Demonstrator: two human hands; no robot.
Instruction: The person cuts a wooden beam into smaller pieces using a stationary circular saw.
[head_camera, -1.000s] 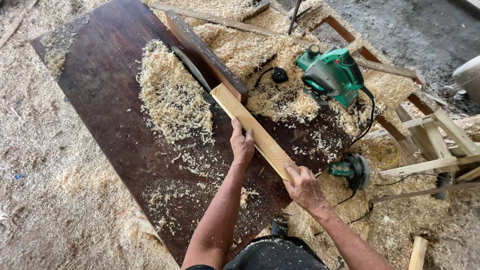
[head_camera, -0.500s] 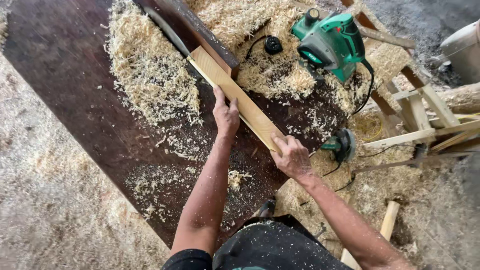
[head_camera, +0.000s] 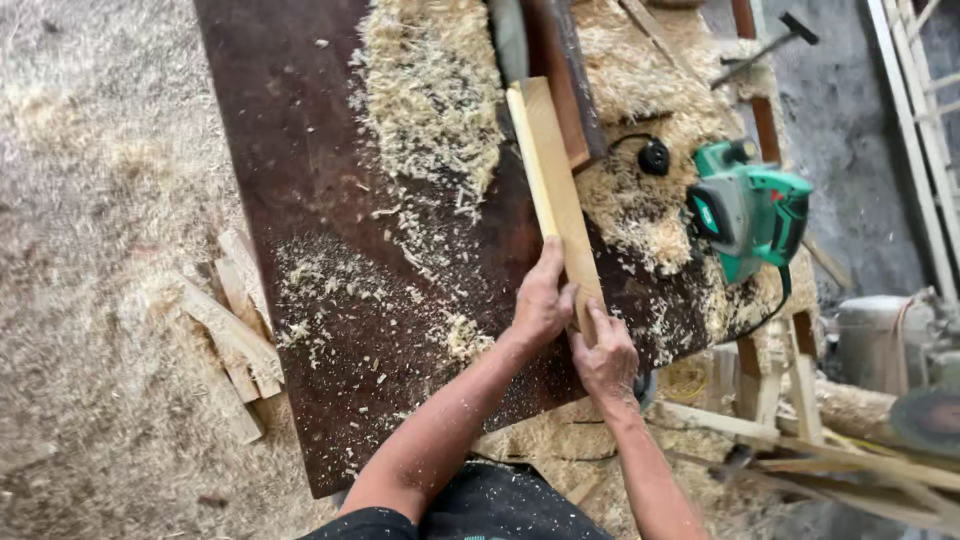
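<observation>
Both hands have slid together at the wooden plank's (head_camera: 552, 180) near end, left hand (head_camera: 540, 300) and right hand (head_camera: 603, 355) gripping it, steadying it on the dark counter (head_camera: 300, 150) toward twelve o'clock; green electric planer (head_camera: 750, 210) at three o'clock.

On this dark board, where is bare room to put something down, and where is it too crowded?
The dark board is barest along its left side, between its left edge and the shavings pile, and below the thin scatter near the left hand. It is crowded to the right: the plank, the right hand, thick shavings and the green planer.
</observation>
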